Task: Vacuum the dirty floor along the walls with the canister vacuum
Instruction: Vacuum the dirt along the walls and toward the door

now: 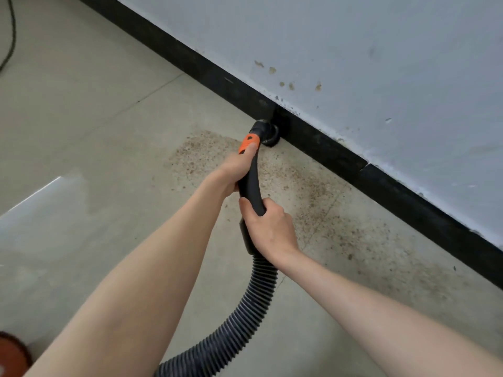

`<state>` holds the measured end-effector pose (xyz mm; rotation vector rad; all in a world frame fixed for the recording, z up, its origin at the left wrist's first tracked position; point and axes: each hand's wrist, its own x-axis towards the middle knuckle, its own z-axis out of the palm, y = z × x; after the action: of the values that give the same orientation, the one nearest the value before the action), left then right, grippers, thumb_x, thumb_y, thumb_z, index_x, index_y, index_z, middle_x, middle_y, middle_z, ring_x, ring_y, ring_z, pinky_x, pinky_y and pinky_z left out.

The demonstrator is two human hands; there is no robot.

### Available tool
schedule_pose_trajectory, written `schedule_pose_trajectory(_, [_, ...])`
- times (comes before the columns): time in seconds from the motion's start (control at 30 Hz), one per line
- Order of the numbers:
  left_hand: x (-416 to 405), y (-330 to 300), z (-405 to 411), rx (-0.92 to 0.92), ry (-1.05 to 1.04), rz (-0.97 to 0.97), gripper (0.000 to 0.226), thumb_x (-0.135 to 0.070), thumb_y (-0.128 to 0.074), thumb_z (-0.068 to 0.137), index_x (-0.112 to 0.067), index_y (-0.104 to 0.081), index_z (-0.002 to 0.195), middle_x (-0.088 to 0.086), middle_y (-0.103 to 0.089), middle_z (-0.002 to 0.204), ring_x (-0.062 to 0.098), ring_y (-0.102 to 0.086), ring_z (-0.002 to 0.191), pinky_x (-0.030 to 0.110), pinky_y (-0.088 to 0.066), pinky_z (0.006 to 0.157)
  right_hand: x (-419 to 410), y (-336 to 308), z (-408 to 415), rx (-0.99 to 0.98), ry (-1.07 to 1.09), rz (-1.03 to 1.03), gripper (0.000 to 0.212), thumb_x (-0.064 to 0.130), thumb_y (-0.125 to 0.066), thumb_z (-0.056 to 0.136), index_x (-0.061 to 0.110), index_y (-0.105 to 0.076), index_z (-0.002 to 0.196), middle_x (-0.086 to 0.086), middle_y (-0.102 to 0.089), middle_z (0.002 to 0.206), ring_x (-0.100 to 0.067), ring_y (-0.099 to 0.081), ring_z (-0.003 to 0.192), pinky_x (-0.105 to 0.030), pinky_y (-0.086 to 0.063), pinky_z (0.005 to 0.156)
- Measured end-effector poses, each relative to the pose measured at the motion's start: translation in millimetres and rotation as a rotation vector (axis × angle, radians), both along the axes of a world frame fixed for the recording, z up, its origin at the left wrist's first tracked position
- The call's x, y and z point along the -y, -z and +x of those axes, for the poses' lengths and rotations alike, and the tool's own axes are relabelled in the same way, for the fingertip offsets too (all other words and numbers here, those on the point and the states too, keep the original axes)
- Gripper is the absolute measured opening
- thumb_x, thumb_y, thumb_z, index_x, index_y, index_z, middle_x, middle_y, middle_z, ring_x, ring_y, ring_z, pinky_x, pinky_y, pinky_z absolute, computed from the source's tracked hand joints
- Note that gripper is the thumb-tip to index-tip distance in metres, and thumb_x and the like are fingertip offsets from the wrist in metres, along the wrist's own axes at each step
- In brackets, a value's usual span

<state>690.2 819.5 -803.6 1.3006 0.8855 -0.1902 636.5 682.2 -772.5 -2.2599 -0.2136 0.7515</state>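
Note:
A black vacuum handle tube with an orange slider ends in a round black brush nozzle that sits on the floor against the black baseboard. My left hand grips the tube just behind the orange part, thumb lying along it. My right hand grips the tube lower down, where the ribbed black hose begins. Brown dirt specks are scattered over the grey tiled floor from the nozzle rightward along the wall.
The hose curves down and off the bottom edge. A pale stained wall rises above the baseboard. A thin black cord lies at the top left. A red-orange round object shows at the bottom left corner.

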Motion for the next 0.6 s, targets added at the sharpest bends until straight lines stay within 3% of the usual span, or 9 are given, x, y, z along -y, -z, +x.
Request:
schedule_pose_trajectory(0.3, [-1, 2, -18, 0.023, 0.036, 0.045, 0.074, -0.064, -0.039, 0.091, -0.001, -0.047, 0.130, 0.008, -0.054, 0.098, 0.023, -0.055, 0.087, 0.033, -0.050, 0.074, 1, 7, -19, 0.072, 0.021, -0.002, 0.039, 0.060, -0.049, 0.088, 0.022, -0.056, 0.079, -0.002, -0.066, 0.076, -0.025, -0.064, 0.072, -0.033, -0.047, 0.061])
schedule_pose_trajectory(0.5, [-44, -8, -47, 0.038, -0.137, 0.117, 0.070, -0.064, -0.040, 0.091, -0.005, -0.046, 0.128, 0.008, -0.055, 0.097, 0.021, -0.056, 0.084, 0.030, -0.048, 0.067, -34, 3, -30, 0.114, -0.131, 0.002, 0.040, 0.060, -0.048, 0.089, 0.021, -0.054, 0.080, 0.000, -0.064, 0.076, -0.025, -0.062, 0.072, -0.031, -0.042, 0.059])
schedule_pose_trajectory(0.6, [-64, -15, -63, 0.020, -0.238, 0.139, 0.069, -0.064, -0.039, 0.091, -0.007, -0.044, 0.128, 0.008, -0.055, 0.105, 0.023, -0.057, 0.094, 0.031, -0.048, 0.075, -54, 0, -33, 0.122, -0.226, 0.010, 0.040, 0.059, -0.047, 0.090, 0.020, -0.053, 0.081, 0.001, -0.063, 0.076, -0.024, -0.060, 0.072, -0.032, -0.040, 0.057])
